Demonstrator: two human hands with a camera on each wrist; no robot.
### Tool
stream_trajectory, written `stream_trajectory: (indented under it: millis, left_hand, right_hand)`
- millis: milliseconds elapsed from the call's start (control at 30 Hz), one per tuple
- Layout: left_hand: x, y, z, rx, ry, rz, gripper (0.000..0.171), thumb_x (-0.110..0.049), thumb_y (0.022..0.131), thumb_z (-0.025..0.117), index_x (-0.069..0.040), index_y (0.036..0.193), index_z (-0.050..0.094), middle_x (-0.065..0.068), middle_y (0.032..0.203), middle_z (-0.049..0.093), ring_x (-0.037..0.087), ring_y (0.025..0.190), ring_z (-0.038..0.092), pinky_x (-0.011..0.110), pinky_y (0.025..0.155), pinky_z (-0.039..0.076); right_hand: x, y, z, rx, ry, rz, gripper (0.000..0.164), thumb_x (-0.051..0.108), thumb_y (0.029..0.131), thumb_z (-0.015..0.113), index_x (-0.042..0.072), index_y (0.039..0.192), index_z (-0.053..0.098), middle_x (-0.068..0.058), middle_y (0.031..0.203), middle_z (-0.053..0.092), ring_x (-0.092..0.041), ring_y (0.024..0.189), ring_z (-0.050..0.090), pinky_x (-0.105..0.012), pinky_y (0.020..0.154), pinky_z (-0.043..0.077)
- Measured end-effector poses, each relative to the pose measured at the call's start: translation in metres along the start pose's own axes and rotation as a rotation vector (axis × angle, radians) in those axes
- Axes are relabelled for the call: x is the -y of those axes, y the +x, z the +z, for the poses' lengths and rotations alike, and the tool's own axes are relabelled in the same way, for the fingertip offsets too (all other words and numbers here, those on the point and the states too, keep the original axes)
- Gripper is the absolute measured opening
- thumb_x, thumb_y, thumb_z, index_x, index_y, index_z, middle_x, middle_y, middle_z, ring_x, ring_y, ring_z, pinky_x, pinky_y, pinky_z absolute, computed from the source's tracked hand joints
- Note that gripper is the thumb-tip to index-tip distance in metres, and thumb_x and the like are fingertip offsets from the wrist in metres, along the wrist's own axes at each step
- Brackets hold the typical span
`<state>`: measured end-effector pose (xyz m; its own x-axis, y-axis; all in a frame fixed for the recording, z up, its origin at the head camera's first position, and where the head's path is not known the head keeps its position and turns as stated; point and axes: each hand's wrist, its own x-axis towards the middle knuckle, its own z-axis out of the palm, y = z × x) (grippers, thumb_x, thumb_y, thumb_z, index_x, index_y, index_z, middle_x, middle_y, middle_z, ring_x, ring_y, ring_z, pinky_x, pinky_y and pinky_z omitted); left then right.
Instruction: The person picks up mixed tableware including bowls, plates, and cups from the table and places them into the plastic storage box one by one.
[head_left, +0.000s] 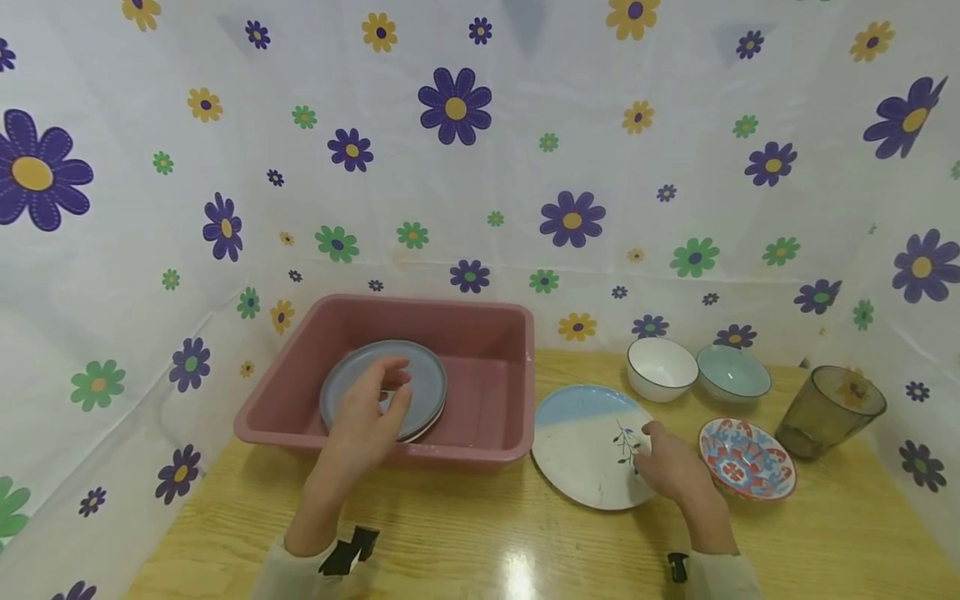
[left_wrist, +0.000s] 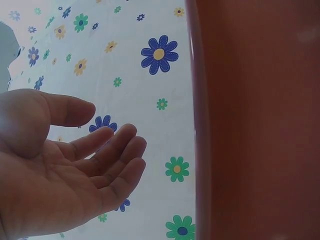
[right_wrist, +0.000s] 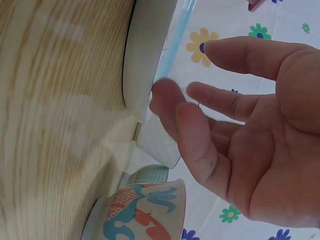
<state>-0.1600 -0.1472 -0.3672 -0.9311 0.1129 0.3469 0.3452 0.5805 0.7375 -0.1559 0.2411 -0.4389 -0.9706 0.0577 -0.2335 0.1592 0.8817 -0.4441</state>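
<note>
My left hand (head_left: 365,423) hovers over a pink plastic basin (head_left: 491,400), fingers loosely bent and nothing in them. Beneath it in the basin, a blue-grey plate (head_left: 429,375) lies on top of at least one other plate, whose pale edge shows. A round white plate (head_left: 573,458) with a blue band and a leafy sprig lies right of the basin. At that plate's right edge is my right hand (head_left: 678,473), its fingers relaxed and the thumb apart. In the right wrist view a fingertip (right_wrist: 165,92) meets or nearly meets the plate's rim; contact is unclear.
Behind and right of the white plate stand a white bowl (head_left: 662,371) and a pale green bowl (head_left: 733,373). A red-and-blue patterned bowl (head_left: 747,460) sits beside my right hand, with a brown glass (head_left: 825,414) beyond it. Flowered sheeting (head_left: 510,183) encloses the wooden table (head_left: 450,533).
</note>
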Motion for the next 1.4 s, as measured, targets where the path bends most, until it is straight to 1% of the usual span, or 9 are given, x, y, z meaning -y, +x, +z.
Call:
stream_trajectory:
  millis: [167, 333, 433, 700, 833, 967, 1067, 1267, 1400]
  left_hand:
    - [0.000, 0.000, 0.000, 0.022, 0.015, 0.001, 0.035, -0.008, 0.098, 0.056, -0.002, 0.132, 0.054, 0.017, 0.120, 0.064, 0.031, 0.111, 0.061, 0.050, 0.088, 0.051]
    - [0.001, -0.001, 0.000, 0.044, 0.024, -0.011, 0.035, -0.010, 0.099, 0.055, -0.003, 0.134, 0.053, 0.014, 0.123, 0.064, 0.029, 0.113, 0.060, 0.048, 0.089, 0.051]
    - [0.001, -0.001, 0.000, 0.046, 0.024, -0.014, 0.035, -0.011, 0.100, 0.055, -0.004, 0.134, 0.053, 0.014, 0.126, 0.063, 0.029, 0.114, 0.060, 0.049, 0.090, 0.051]
    - [0.000, 0.000, 0.000, 0.039, 0.030, 0.008, 0.034, -0.008, 0.099, 0.055, -0.003, 0.132, 0.054, 0.014, 0.127, 0.062, 0.030, 0.113, 0.060, 0.049, 0.088, 0.051]
    - [0.001, -0.001, 0.002, 0.023, 0.041, 0.039, 0.032, -0.008, 0.098, 0.057, -0.002, 0.130, 0.056, 0.015, 0.124, 0.063, 0.030, 0.110, 0.062, 0.049, 0.085, 0.052]
    - [0.001, -0.002, 0.003, 0.021, 0.043, 0.055, 0.032, -0.008, 0.098, 0.058, -0.002, 0.129, 0.057, 0.016, 0.123, 0.063, 0.030, 0.110, 0.062, 0.049, 0.084, 0.053]
    - [0.001, -0.002, 0.004, 0.027, 0.037, 0.052, 0.032, -0.007, 0.098, 0.057, -0.002, 0.129, 0.056, 0.016, 0.124, 0.063, 0.030, 0.111, 0.061, 0.050, 0.085, 0.053]
    - [0.001, -0.002, 0.004, 0.048, 0.029, 0.026, 0.033, -0.010, 0.099, 0.056, -0.003, 0.131, 0.055, 0.016, 0.125, 0.062, 0.030, 0.113, 0.060, 0.052, 0.088, 0.053]
    - [0.001, -0.002, 0.003, 0.058, 0.017, 0.007, 0.033, -0.011, 0.100, 0.056, -0.004, 0.133, 0.054, 0.014, 0.125, 0.062, 0.030, 0.114, 0.059, 0.053, 0.090, 0.052]
  right_hand:
    - [-0.002, -0.001, 0.000, -0.025, -0.014, 0.036, 0.055, 0.015, 0.093, 0.056, -0.012, 0.137, 0.040, -0.037, 0.128, 0.049, -0.037, 0.097, 0.056, -0.057, 0.084, 0.051]
    - [-0.005, -0.001, 0.001, -0.040, -0.025, 0.070, 0.059, 0.015, 0.091, 0.056, -0.012, 0.140, 0.037, -0.039, 0.128, 0.045, -0.041, 0.097, 0.054, -0.062, 0.085, 0.048]
    - [-0.006, -0.001, 0.001, -0.042, -0.038, 0.069, 0.059, 0.015, 0.091, 0.055, -0.013, 0.139, 0.036, -0.039, 0.126, 0.047, -0.041, 0.096, 0.054, -0.062, 0.084, 0.049]
    - [-0.010, 0.003, 0.003, -0.018, -0.052, 0.063, 0.058, 0.013, 0.089, 0.056, -0.015, 0.136, 0.037, -0.033, 0.114, 0.057, -0.034, 0.087, 0.054, -0.054, 0.079, 0.050]
    - [-0.012, 0.004, 0.005, -0.035, -0.034, 0.039, 0.057, 0.006, 0.087, 0.056, -0.017, 0.135, 0.037, -0.035, 0.115, 0.056, -0.038, 0.094, 0.056, -0.056, 0.083, 0.049]
    - [-0.014, 0.004, 0.006, -0.058, -0.026, 0.006, 0.054, 0.000, 0.085, 0.054, -0.018, 0.133, 0.037, -0.035, 0.108, 0.058, -0.037, 0.090, 0.056, -0.054, 0.078, 0.049]
    - [-0.016, 0.004, 0.006, -0.066, -0.012, -0.007, 0.052, -0.005, 0.084, 0.052, -0.019, 0.132, 0.035, -0.032, 0.099, 0.059, -0.034, 0.082, 0.055, -0.050, 0.072, 0.049]
    - [-0.022, 0.007, 0.006, -0.059, 0.070, -0.009, 0.057, -0.011, 0.081, 0.048, -0.024, 0.133, 0.026, -0.032, 0.095, 0.058, -0.032, 0.076, 0.057, -0.041, 0.064, 0.050]
    - [-0.026, 0.007, 0.007, -0.043, 0.102, 0.001, 0.046, -0.011, 0.082, 0.047, -0.024, 0.123, 0.032, -0.028, 0.089, 0.056, -0.030, 0.070, 0.057, -0.036, 0.056, 0.048]
